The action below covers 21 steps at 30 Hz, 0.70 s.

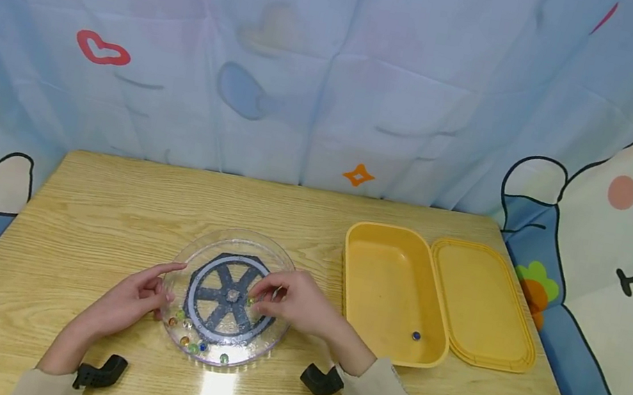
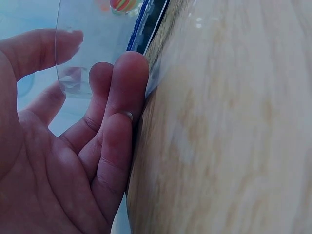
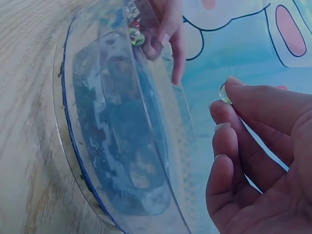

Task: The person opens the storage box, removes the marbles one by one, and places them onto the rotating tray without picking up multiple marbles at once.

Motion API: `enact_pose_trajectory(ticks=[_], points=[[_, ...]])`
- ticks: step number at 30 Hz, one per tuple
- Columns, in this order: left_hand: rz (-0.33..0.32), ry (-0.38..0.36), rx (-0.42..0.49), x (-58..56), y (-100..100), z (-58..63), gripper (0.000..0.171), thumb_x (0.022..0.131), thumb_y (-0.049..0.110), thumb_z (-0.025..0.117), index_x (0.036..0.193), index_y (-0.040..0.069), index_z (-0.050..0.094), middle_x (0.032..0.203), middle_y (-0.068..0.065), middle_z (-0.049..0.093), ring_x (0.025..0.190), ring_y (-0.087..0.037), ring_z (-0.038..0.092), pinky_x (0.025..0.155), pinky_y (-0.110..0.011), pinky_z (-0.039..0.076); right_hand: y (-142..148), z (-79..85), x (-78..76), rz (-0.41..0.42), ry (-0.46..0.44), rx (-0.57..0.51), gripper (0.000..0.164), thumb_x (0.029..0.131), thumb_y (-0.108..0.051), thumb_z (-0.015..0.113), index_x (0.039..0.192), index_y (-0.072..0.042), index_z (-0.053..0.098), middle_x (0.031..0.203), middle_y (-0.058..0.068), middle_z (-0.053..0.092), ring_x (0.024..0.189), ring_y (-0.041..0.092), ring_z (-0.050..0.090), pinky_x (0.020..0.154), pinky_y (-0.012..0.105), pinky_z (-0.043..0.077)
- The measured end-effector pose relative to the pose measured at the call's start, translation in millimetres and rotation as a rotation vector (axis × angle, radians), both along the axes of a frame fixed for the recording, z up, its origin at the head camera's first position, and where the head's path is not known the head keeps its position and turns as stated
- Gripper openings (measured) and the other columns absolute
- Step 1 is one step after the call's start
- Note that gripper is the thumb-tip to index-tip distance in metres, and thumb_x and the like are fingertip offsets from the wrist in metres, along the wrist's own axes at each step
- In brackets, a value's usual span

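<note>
A clear round plastic dish (image 1: 233,234) sits on the table, a dark six-spoked wheel shape (image 1: 223,276) showing at its bottom. Several glass marbles (image 1: 193,348), amber, green and blue, lie along its near-left edge. My left hand (image 1: 130,299) holds the dish's left rim, its thumb overlapping the clear wall in the left wrist view. Over the right part of the dish, my right hand (image 1: 292,299) pinches one yellow-green marble (image 3: 224,93) between thumb and index finger.
A yellow plastic tub (image 1: 383,287) stands right of the dish, one dark blue marble (image 1: 416,336) inside. Its yellow lid (image 1: 482,304) lies against its right side. Behind the table hangs a blue patterned curtain (image 1: 313,70).
</note>
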<state>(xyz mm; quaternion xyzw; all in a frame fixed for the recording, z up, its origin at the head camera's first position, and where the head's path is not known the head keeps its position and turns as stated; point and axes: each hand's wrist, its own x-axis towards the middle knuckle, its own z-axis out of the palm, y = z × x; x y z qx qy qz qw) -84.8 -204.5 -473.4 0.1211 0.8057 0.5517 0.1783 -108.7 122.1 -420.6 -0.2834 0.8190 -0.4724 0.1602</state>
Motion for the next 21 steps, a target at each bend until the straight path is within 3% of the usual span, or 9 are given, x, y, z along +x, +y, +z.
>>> enact_pose_trajectory(ticks=[10, 21], points=[[0.003, -0.007, 0.003, 0.8, -0.1, 0.4, 0.055, 0.100, 0.011, 0.060, 0.152, 0.010, 0.041, 0.083, -0.013, 0.056, 0.070, -0.026, 0.063, 0.066, -0.034, 0.055, 3.1, -2.1, -0.8, -0.006, -0.022, 0.000, 0.014, 0.088, -0.008, 0.077, 0.102, -0.004, 0.077, 0.095, 0.000, 0.074, 0.076, 0.011, 0.063, 0.067, 0.025, 0.052], [0.009, -0.008, 0.005, 0.2, 0.3, -0.7, 0.055, 0.100, 0.009, 0.060, 0.152, 0.010, 0.041, 0.083, -0.013, 0.056, 0.070, -0.025, 0.063, 0.065, -0.034, 0.055, 36.7, 16.1, -10.5, -0.096, 0.006, 0.044, 0.013, 0.090, -0.012, 0.075, 0.102, -0.008, 0.077, 0.097, -0.005, 0.073, 0.078, 0.014, 0.059, 0.070, 0.027, 0.050]])
